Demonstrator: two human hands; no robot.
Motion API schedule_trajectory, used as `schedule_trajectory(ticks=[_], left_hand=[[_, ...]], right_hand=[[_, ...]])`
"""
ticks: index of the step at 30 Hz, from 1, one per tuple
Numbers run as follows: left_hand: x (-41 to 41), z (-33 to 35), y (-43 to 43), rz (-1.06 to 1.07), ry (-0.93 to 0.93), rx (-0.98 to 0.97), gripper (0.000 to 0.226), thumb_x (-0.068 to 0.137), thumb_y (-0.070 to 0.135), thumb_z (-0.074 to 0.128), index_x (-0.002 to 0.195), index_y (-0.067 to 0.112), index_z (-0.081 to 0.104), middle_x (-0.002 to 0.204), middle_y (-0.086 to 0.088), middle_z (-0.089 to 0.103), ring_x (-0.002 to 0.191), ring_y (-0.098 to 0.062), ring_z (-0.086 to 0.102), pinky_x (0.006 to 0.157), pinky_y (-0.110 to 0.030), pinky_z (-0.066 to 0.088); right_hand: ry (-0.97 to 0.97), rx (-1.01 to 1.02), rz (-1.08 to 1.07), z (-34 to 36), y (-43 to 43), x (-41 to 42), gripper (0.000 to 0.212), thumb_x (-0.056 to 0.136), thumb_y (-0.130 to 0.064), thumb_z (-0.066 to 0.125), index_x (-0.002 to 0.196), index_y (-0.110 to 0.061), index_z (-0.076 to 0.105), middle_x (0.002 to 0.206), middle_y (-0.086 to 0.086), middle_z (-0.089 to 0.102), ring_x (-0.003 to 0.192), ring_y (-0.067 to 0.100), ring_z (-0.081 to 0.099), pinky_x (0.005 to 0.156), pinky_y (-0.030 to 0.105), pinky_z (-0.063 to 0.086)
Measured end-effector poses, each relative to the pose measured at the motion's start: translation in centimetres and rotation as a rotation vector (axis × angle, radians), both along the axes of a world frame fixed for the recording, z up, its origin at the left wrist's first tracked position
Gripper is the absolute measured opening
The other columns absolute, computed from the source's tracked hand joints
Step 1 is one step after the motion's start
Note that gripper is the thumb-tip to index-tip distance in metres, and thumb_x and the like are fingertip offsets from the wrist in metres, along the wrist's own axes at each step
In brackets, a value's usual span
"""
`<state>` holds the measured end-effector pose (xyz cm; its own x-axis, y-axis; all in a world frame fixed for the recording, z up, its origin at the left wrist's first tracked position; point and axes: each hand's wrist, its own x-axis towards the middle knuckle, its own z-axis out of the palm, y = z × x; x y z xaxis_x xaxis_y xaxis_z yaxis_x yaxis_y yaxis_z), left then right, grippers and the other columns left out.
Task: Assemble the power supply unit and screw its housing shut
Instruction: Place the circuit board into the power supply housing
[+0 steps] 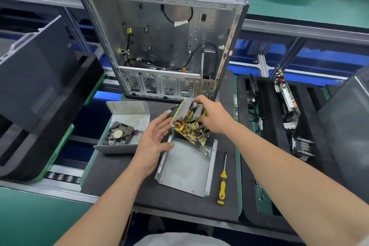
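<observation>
**Board held tilted over the housing base**

The right grip [212,117] clasps the board [189,126] from above, its fingers curled over the heat sinks and tall parts at the board's far end. The board is tilted: its far end is lifted, while its near corner dips into the far end of the base [185,170], close to the base's right wall.

The left grip [155,139] holds nothing. Its fingers are straight and spread, with the palm turned toward the board. The fingertips are at the board's left edge, beside a small white plug, but I cannot tell whether they touch it. The thumb lies over the base's left wall.

The base is a shallow grey metal tray with upturned side walls. It lies flat on a dark mat [119,177], skewed a little to the person's left.

Just right of the base, a screwdriver [222,184] with a yellow handle lies on the mat, apart from both grips, its tip pointing away from the person.

To the left of the base sits the cover [132,121], the other half of the housing. It stands with its inside up, and a dark fan [118,133] is fixed in it.

Beyond both halves, a bare metal case [159,46] stands at the mat's far edge. Its side is off and loose black cables hang inside.

On the far right a card [287,96] stands on edge in black foam [265,126]. On the far left is a black panel [36,78].
</observation>
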<state>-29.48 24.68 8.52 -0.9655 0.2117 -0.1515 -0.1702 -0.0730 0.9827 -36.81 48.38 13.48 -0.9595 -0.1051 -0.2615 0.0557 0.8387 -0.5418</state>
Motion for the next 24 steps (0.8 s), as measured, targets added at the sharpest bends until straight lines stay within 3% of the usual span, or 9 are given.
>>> schedule_trajectory(ticks=[2,5,7,10,14,16,18,21,24], left_hand=[[0.0,0.0,0.0,-0.014,0.006,0.02,0.093,0.071,-0.015,0.073,0.151,0.024,0.049,0.148,0.0,0.06,0.14,-0.019,0.053,0.114,-0.035,0.036],[-0.1,0.0,0.1,-0.029,0.019,0.024,0.085,0.076,-0.013,0.07,0.149,0.026,0.052,0.146,0.001,0.062,0.138,-0.018,0.054,0.113,-0.038,0.037],[-0.3,0.1,0.1,-0.042,0.017,0.033,0.077,0.08,-0.013,0.069,0.145,0.026,0.056,0.144,0.001,0.064,0.131,-0.014,0.057,0.106,-0.037,0.042],[-0.4,0.4,0.0,-0.031,0.045,0.001,0.066,0.087,-0.019,0.065,0.139,0.021,0.059,0.139,-0.001,0.067,0.13,-0.015,0.06,0.102,-0.032,0.051],[-0.7,0.9,-0.2,-0.039,0.046,-0.16,0.042,0.094,0.0,0.071,0.13,0.021,0.061,0.13,0.002,0.069,0.119,-0.012,0.067,0.096,-0.027,0.053],[-1.0,1.0,-0.3,-0.073,0.041,-0.329,0.03,0.098,0.019,0.072,0.125,0.027,0.062,0.119,0.008,0.072,0.108,-0.002,0.068,0.09,-0.023,0.052],[-1.3,1.0,-0.4,-0.096,0.082,-0.473,0.02,0.101,0.024,0.066,0.12,0.029,0.066,0.115,0.013,0.073,0.106,0.001,0.066,0.092,-0.025,0.051],[-1.2,1.0,-0.1,-0.098,0.076,-0.495,0.027,0.105,0.021,0.058,0.127,0.033,0.067,0.116,0.017,0.074,0.107,0.001,0.066,0.092,-0.029,0.052],[-0.7,1.2,-0.4,-0.138,-0.051,-0.31,0.033,0.103,0.022,0.057,0.119,0.047,0.071,0.116,0.019,0.075,0.103,0.003,0.068,0.084,-0.022,0.05]], right_hand=[[0.019,-0.018,-0.004,0.1,0.2,0.2,0.069,0.098,0.005,0.058,0.151,-0.035,0.04,0.122,0.004,0.054,0.079,0.021,0.062,0.054,0.026,0.046],[0.05,-0.075,-0.01,0.1,0.6,0.7,0.068,0.095,0.01,0.056,0.147,-0.033,0.044,0.145,0.007,0.056,0.105,0.029,0.061,0.078,0.039,0.058],[0.076,-0.133,0.0,0.0,1.0,0.9,0.066,0.094,0.01,0.059,0.142,-0.034,0.047,0.142,0.002,0.06,0.107,0.023,0.062,0.085,0.038,0.057],[0.13,-0.217,0.037,-0.1,1.4,1.4,0.059,0.096,0.005,0.064,0.134,-0.037,0.051,0.127,-0.007,0.066,0.09,0.001,0.061,0.074,0.024,0.046],[0.161,-0.274,0.1,0.2,1.0,1.9,0.063,0.093,0.011,0.064,0.131,-0.038,0.054,0.122,-0.009,0.067,0.105,0.018,0.064,0.091,0.034,0.054],[0.177,-0.282,0.161,0.7,0.5,2.1,0.063,0.091,0.012,0.063,0.128,-0.038,0.057,0.119,-0.011,0.067,0.101,0.004,0.063,0.087,0.022,0.052],[0.223,-0.252,0.254,1.4,-0.2,2.2,0.059,0.09,0.012,0.063,0.126,-0.035,0.061,0.119,-0.015,0.068,0.103,-0.006,0.06,0.083,0.01,0.045],[0.28,-0.186,0.417,2.1,-1.1,2.5,0.062,0.086,0.017,0.059,0.129,-0.028,0.063,0.125,-0.015,0.067,0.116,0.003,0.059,0.096,0.024,0.047],[0.287,-0.119,0.511,2.6,-1.5,2.7,0.07,0.081,0.02,0.054,0.133,-0.026,0.061,0.126,-0.007,0.067,0.119,0.014,0.059,0.099,0.038,0.049]])
